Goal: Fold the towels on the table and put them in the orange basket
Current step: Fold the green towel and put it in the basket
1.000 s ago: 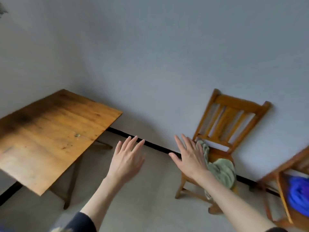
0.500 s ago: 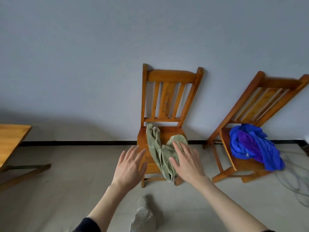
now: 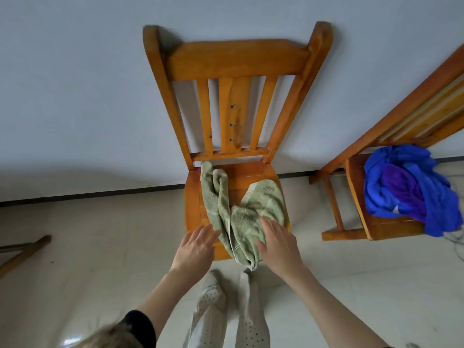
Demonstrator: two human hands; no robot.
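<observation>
I have both hands out in front of me, fingers straight and loosely spread, grasping nothing. My left hand [image 3: 194, 248] hovers over the front left part of the seat, its fingertips just beside the towel's left fold; whether they touch it I cannot tell. My right hand [image 3: 278, 243] lies flat on the towel's lower right part, palm down.

The green towel [image 3: 241, 212] is a pale, nubby terry cloth, crumpled rather than folded. It runs in a twisted rope from the back left corner of the seat down to the front, with a broader rounded lobe spread to the right. Its lowest end droops over the front edge of the seat, between my two hands.

The wooden chair [image 3: 233, 59] that carries it stands with its slatted back against the grey wall [image 3: 75, 84]. Bare seat wood shows at the left and at the back right. Pale floor [image 3: 88, 259] lies open to the left. To the right a second chair [image 3: 371, 222] stands near, holding a heap of blue cloth [image 3: 411, 187]. My feet [image 3: 213, 285] stand just below the seat's front edge.
</observation>
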